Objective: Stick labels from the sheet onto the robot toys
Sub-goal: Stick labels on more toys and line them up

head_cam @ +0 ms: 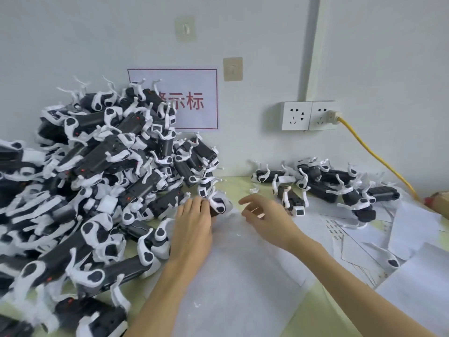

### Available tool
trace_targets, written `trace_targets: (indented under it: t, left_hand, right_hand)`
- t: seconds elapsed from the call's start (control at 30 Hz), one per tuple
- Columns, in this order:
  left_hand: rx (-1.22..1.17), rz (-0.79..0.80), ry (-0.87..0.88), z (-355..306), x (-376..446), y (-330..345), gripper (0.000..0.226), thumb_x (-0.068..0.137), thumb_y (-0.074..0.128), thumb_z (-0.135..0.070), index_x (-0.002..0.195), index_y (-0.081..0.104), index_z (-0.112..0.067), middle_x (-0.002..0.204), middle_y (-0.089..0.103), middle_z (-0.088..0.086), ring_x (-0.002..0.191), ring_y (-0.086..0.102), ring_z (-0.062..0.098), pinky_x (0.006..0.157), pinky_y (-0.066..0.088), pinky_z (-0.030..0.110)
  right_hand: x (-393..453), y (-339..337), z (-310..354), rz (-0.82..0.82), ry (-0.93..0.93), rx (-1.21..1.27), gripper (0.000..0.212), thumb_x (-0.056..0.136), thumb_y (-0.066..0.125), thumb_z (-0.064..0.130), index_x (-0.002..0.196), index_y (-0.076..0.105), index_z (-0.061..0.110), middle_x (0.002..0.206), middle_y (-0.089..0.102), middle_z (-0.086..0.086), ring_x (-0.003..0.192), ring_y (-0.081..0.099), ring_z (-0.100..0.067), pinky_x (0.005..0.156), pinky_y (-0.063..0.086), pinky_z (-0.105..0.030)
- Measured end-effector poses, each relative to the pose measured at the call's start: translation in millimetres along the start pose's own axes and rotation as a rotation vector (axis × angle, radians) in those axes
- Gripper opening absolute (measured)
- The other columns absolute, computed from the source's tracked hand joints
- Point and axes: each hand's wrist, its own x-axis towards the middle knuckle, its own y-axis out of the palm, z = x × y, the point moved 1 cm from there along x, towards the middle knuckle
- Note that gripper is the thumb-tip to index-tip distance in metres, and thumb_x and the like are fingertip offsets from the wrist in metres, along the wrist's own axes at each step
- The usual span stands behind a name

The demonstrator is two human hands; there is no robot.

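Note:
A big heap of black-and-white robot toys (92, 181) fills the left side of the table. My left hand (194, 222) grips one robot toy (217, 205) at the heap's right edge. My right hand (264, 215) hovers just right of that toy with fingers loosely curled; I cannot tell if a label sits on its fingertips. A label sheet (334, 227) with small printed rows lies to the right. A smaller group of robot toys (328, 186) lies at the back right.
White foam sheet (238, 276) covers the table in front of me. Loose white papers (401, 239) pile at the right. A yellow cable (374, 154) runs from the wall sockets (308, 115). A red-bordered sign (194, 100) hangs on the wall.

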Motion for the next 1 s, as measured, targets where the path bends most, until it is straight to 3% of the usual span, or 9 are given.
trace_targets:
  t: [0.07, 0.17, 0.33, 0.47, 0.57, 0.67, 0.77, 0.87, 1.0]
  left_hand:
    - [-0.121, -0.172, 0.014, -5, 3, -3, 0.027, 0.088, 0.083, -0.011, 0.109, 0.067, -0.006, 0.112, 0.065, 0.012, 0.102, 0.063, 0.033, 0.089, 0.053, 0.045]
    - [-0.321, -0.347, 0.117, -17, 5, -9, 0.019, 0.098, 0.069, -0.022, 0.107, 0.068, -0.005, 0.108, 0.064, 0.010, 0.101, 0.059, 0.031, 0.090, 0.048, 0.043]
    - [-0.365, -0.402, 0.284, -36, 2, -17, 0.034, 0.102, 0.063, -0.042, 0.113, 0.071, -0.011, 0.111, 0.065, 0.001, 0.105, 0.060, 0.024, 0.099, 0.038, 0.034]
    - [-0.571, -0.271, 0.064, -36, 0, -25, 0.072, 0.091, 0.063, -0.069, 0.145, 0.056, -0.022, 0.144, 0.052, 0.001, 0.134, 0.050, 0.019, 0.110, 0.037, 0.037]
    - [-1.234, 0.110, -0.239, -38, -2, -35, 0.072, 0.075, 0.074, -0.071, 0.138, 0.046, -0.049, 0.130, 0.062, -0.016, 0.113, 0.067, 0.003, 0.099, 0.051, 0.021]
    - [-1.515, 0.284, -0.426, -42, 0, -27, 0.073, 0.078, 0.089, -0.053, 0.137, 0.048, -0.043, 0.110, 0.077, -0.005, 0.099, 0.078, 0.018, 0.100, 0.053, 0.036]
    - [-1.659, 0.332, -0.504, -45, -2, -24, 0.086, 0.073, 0.091, -0.043, 0.144, 0.043, -0.037, 0.119, 0.077, 0.000, 0.102, 0.079, 0.027, 0.109, 0.040, 0.038]
    - [-1.603, 0.450, -0.457, -45, -6, -21, 0.107, 0.066, 0.088, -0.057, 0.152, 0.025, -0.054, 0.130, 0.073, -0.003, 0.107, 0.077, 0.020, 0.105, 0.040, 0.031]
    - [-1.496, 0.328, -0.431, -46, -2, -23, 0.108, 0.063, 0.072, -0.083, 0.157, 0.031, -0.048, 0.121, 0.074, -0.014, 0.110, 0.073, 0.006, 0.092, 0.052, 0.026]
  right_hand:
    - [-7, 1, -2, -0.054, -0.044, 0.047, 0.038, 0.101, 0.066, 0.022, 0.137, 0.057, 0.026, 0.113, 0.067, 0.008, 0.102, 0.066, -0.005, 0.081, 0.054, -0.024]
    - [-17, 0, 4, -0.029, -0.090, 0.277, 0.065, 0.097, 0.074, 0.026, 0.154, 0.043, 0.024, 0.139, 0.060, 0.008, 0.126, 0.060, -0.003, 0.095, 0.055, -0.023]
    - [-26, -10, 10, 0.007, -0.064, 0.744, 0.034, 0.098, 0.074, 0.020, 0.128, 0.065, 0.005, 0.119, 0.074, -0.015, 0.118, 0.070, -0.029, 0.099, 0.057, -0.035]
    - [-30, -20, 0, 0.007, 0.061, 0.997, 0.047, 0.101, 0.065, 0.036, 0.117, 0.069, -0.008, 0.118, 0.074, -0.022, 0.116, 0.071, -0.032, 0.105, 0.054, -0.037]
    - [-26, -30, -8, 0.037, 0.160, 1.136, 0.046, 0.095, 0.070, 0.038, 0.118, 0.073, -0.001, 0.128, 0.072, -0.018, 0.123, 0.068, -0.028, 0.108, 0.051, -0.036]
    - [-25, -32, -10, 0.056, 0.187, 1.194, 0.053, 0.094, 0.070, 0.036, 0.126, 0.068, -0.007, 0.133, 0.070, -0.015, 0.128, 0.065, -0.028, 0.110, 0.047, -0.036]
    - [-27, -30, -9, 0.043, 0.177, 1.217, 0.055, 0.099, 0.064, 0.037, 0.134, 0.063, -0.005, 0.138, 0.069, -0.010, 0.130, 0.064, -0.026, 0.112, 0.044, -0.036]
    - [-30, -30, -10, 0.025, 0.198, 1.181, 0.052, 0.098, 0.066, 0.039, 0.130, 0.067, -0.002, 0.132, 0.072, -0.009, 0.125, 0.067, -0.025, 0.110, 0.047, -0.037]
    - [-34, -38, -3, -0.015, 0.211, 0.920, 0.057, 0.087, 0.072, 0.056, 0.110, 0.073, 0.004, 0.103, 0.076, -0.005, 0.088, 0.069, -0.019, 0.081, 0.055, -0.029]
